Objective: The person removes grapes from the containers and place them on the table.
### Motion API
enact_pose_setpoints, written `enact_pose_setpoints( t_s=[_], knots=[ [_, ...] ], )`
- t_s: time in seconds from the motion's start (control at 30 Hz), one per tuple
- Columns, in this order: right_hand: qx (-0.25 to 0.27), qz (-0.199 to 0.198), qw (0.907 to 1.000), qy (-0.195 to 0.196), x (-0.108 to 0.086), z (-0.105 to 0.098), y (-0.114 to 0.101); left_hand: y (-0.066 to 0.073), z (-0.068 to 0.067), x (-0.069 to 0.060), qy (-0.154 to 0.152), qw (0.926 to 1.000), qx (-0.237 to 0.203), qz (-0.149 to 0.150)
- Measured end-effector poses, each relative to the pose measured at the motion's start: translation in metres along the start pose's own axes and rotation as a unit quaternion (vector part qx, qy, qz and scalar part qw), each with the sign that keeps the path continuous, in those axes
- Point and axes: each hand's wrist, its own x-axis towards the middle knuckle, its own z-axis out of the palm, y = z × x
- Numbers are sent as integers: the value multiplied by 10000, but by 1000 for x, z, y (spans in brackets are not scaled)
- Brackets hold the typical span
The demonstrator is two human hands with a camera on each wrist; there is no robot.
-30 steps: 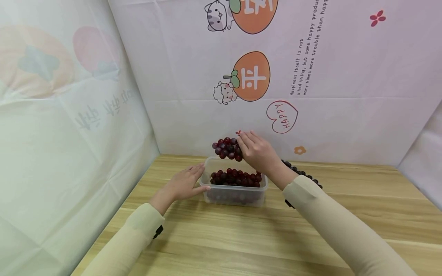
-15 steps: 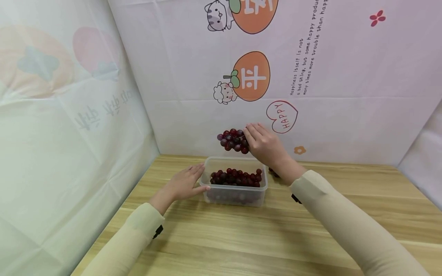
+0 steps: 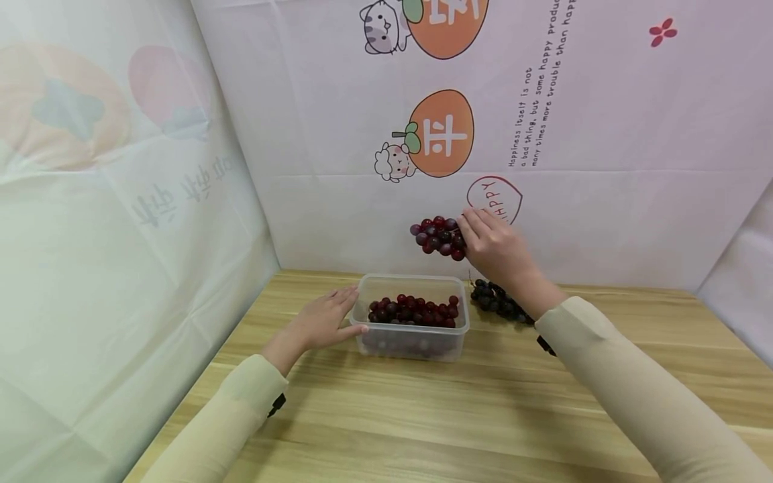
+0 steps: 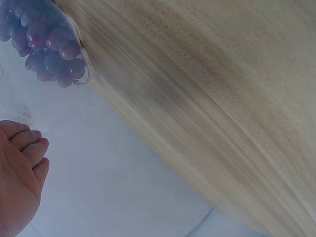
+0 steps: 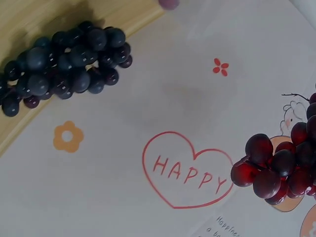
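1. The right hand (image 3: 498,245) is holding a bunch of red grapes (image 3: 439,236), round and shiny, in the air, higher than the box (image 3: 417,329).
2. The left hand (image 3: 323,318) is opening wide and touching the left end of this see-through plastic box.
3. Other red grapes (image 3: 413,314) are lying inside.
4. Black grapes (image 3: 496,302) are sitting to the right on the stripy wood table (image 3: 362,416).
5. A creased white sheet (image 3: 338,221) is hanging on the far side.

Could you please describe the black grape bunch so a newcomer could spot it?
On the pale wood-grain table, find the translucent rectangular plastic box; the black bunch of round grapes lies to its right. Its colour separates it from the red grapes inside the box and the red bunch in the right hand.
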Motion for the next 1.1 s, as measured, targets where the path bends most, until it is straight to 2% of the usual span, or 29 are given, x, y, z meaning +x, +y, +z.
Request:
enact_pose_setpoints(
  t_s=[0.2, 0.73, 0.9, 1.1],
  knots=[
    [-89, 136, 9998, 104, -16, -5, 12, 0, 0, 0, 14, 10000, -24, -5],
    [-362, 576, 9976, -146, -57, -26, 43, 0, -2, -1, 6, 9999, -166, -45],
    [-385, 827, 9958, -48, -69, -33, 52, 1, -2, -1, -25, 9999, -140, -52],
    [-471, 888, 9949, -101, -84, -41, 64, 2, -2, -2, -19, 9999, -148, -67]
  ],
)
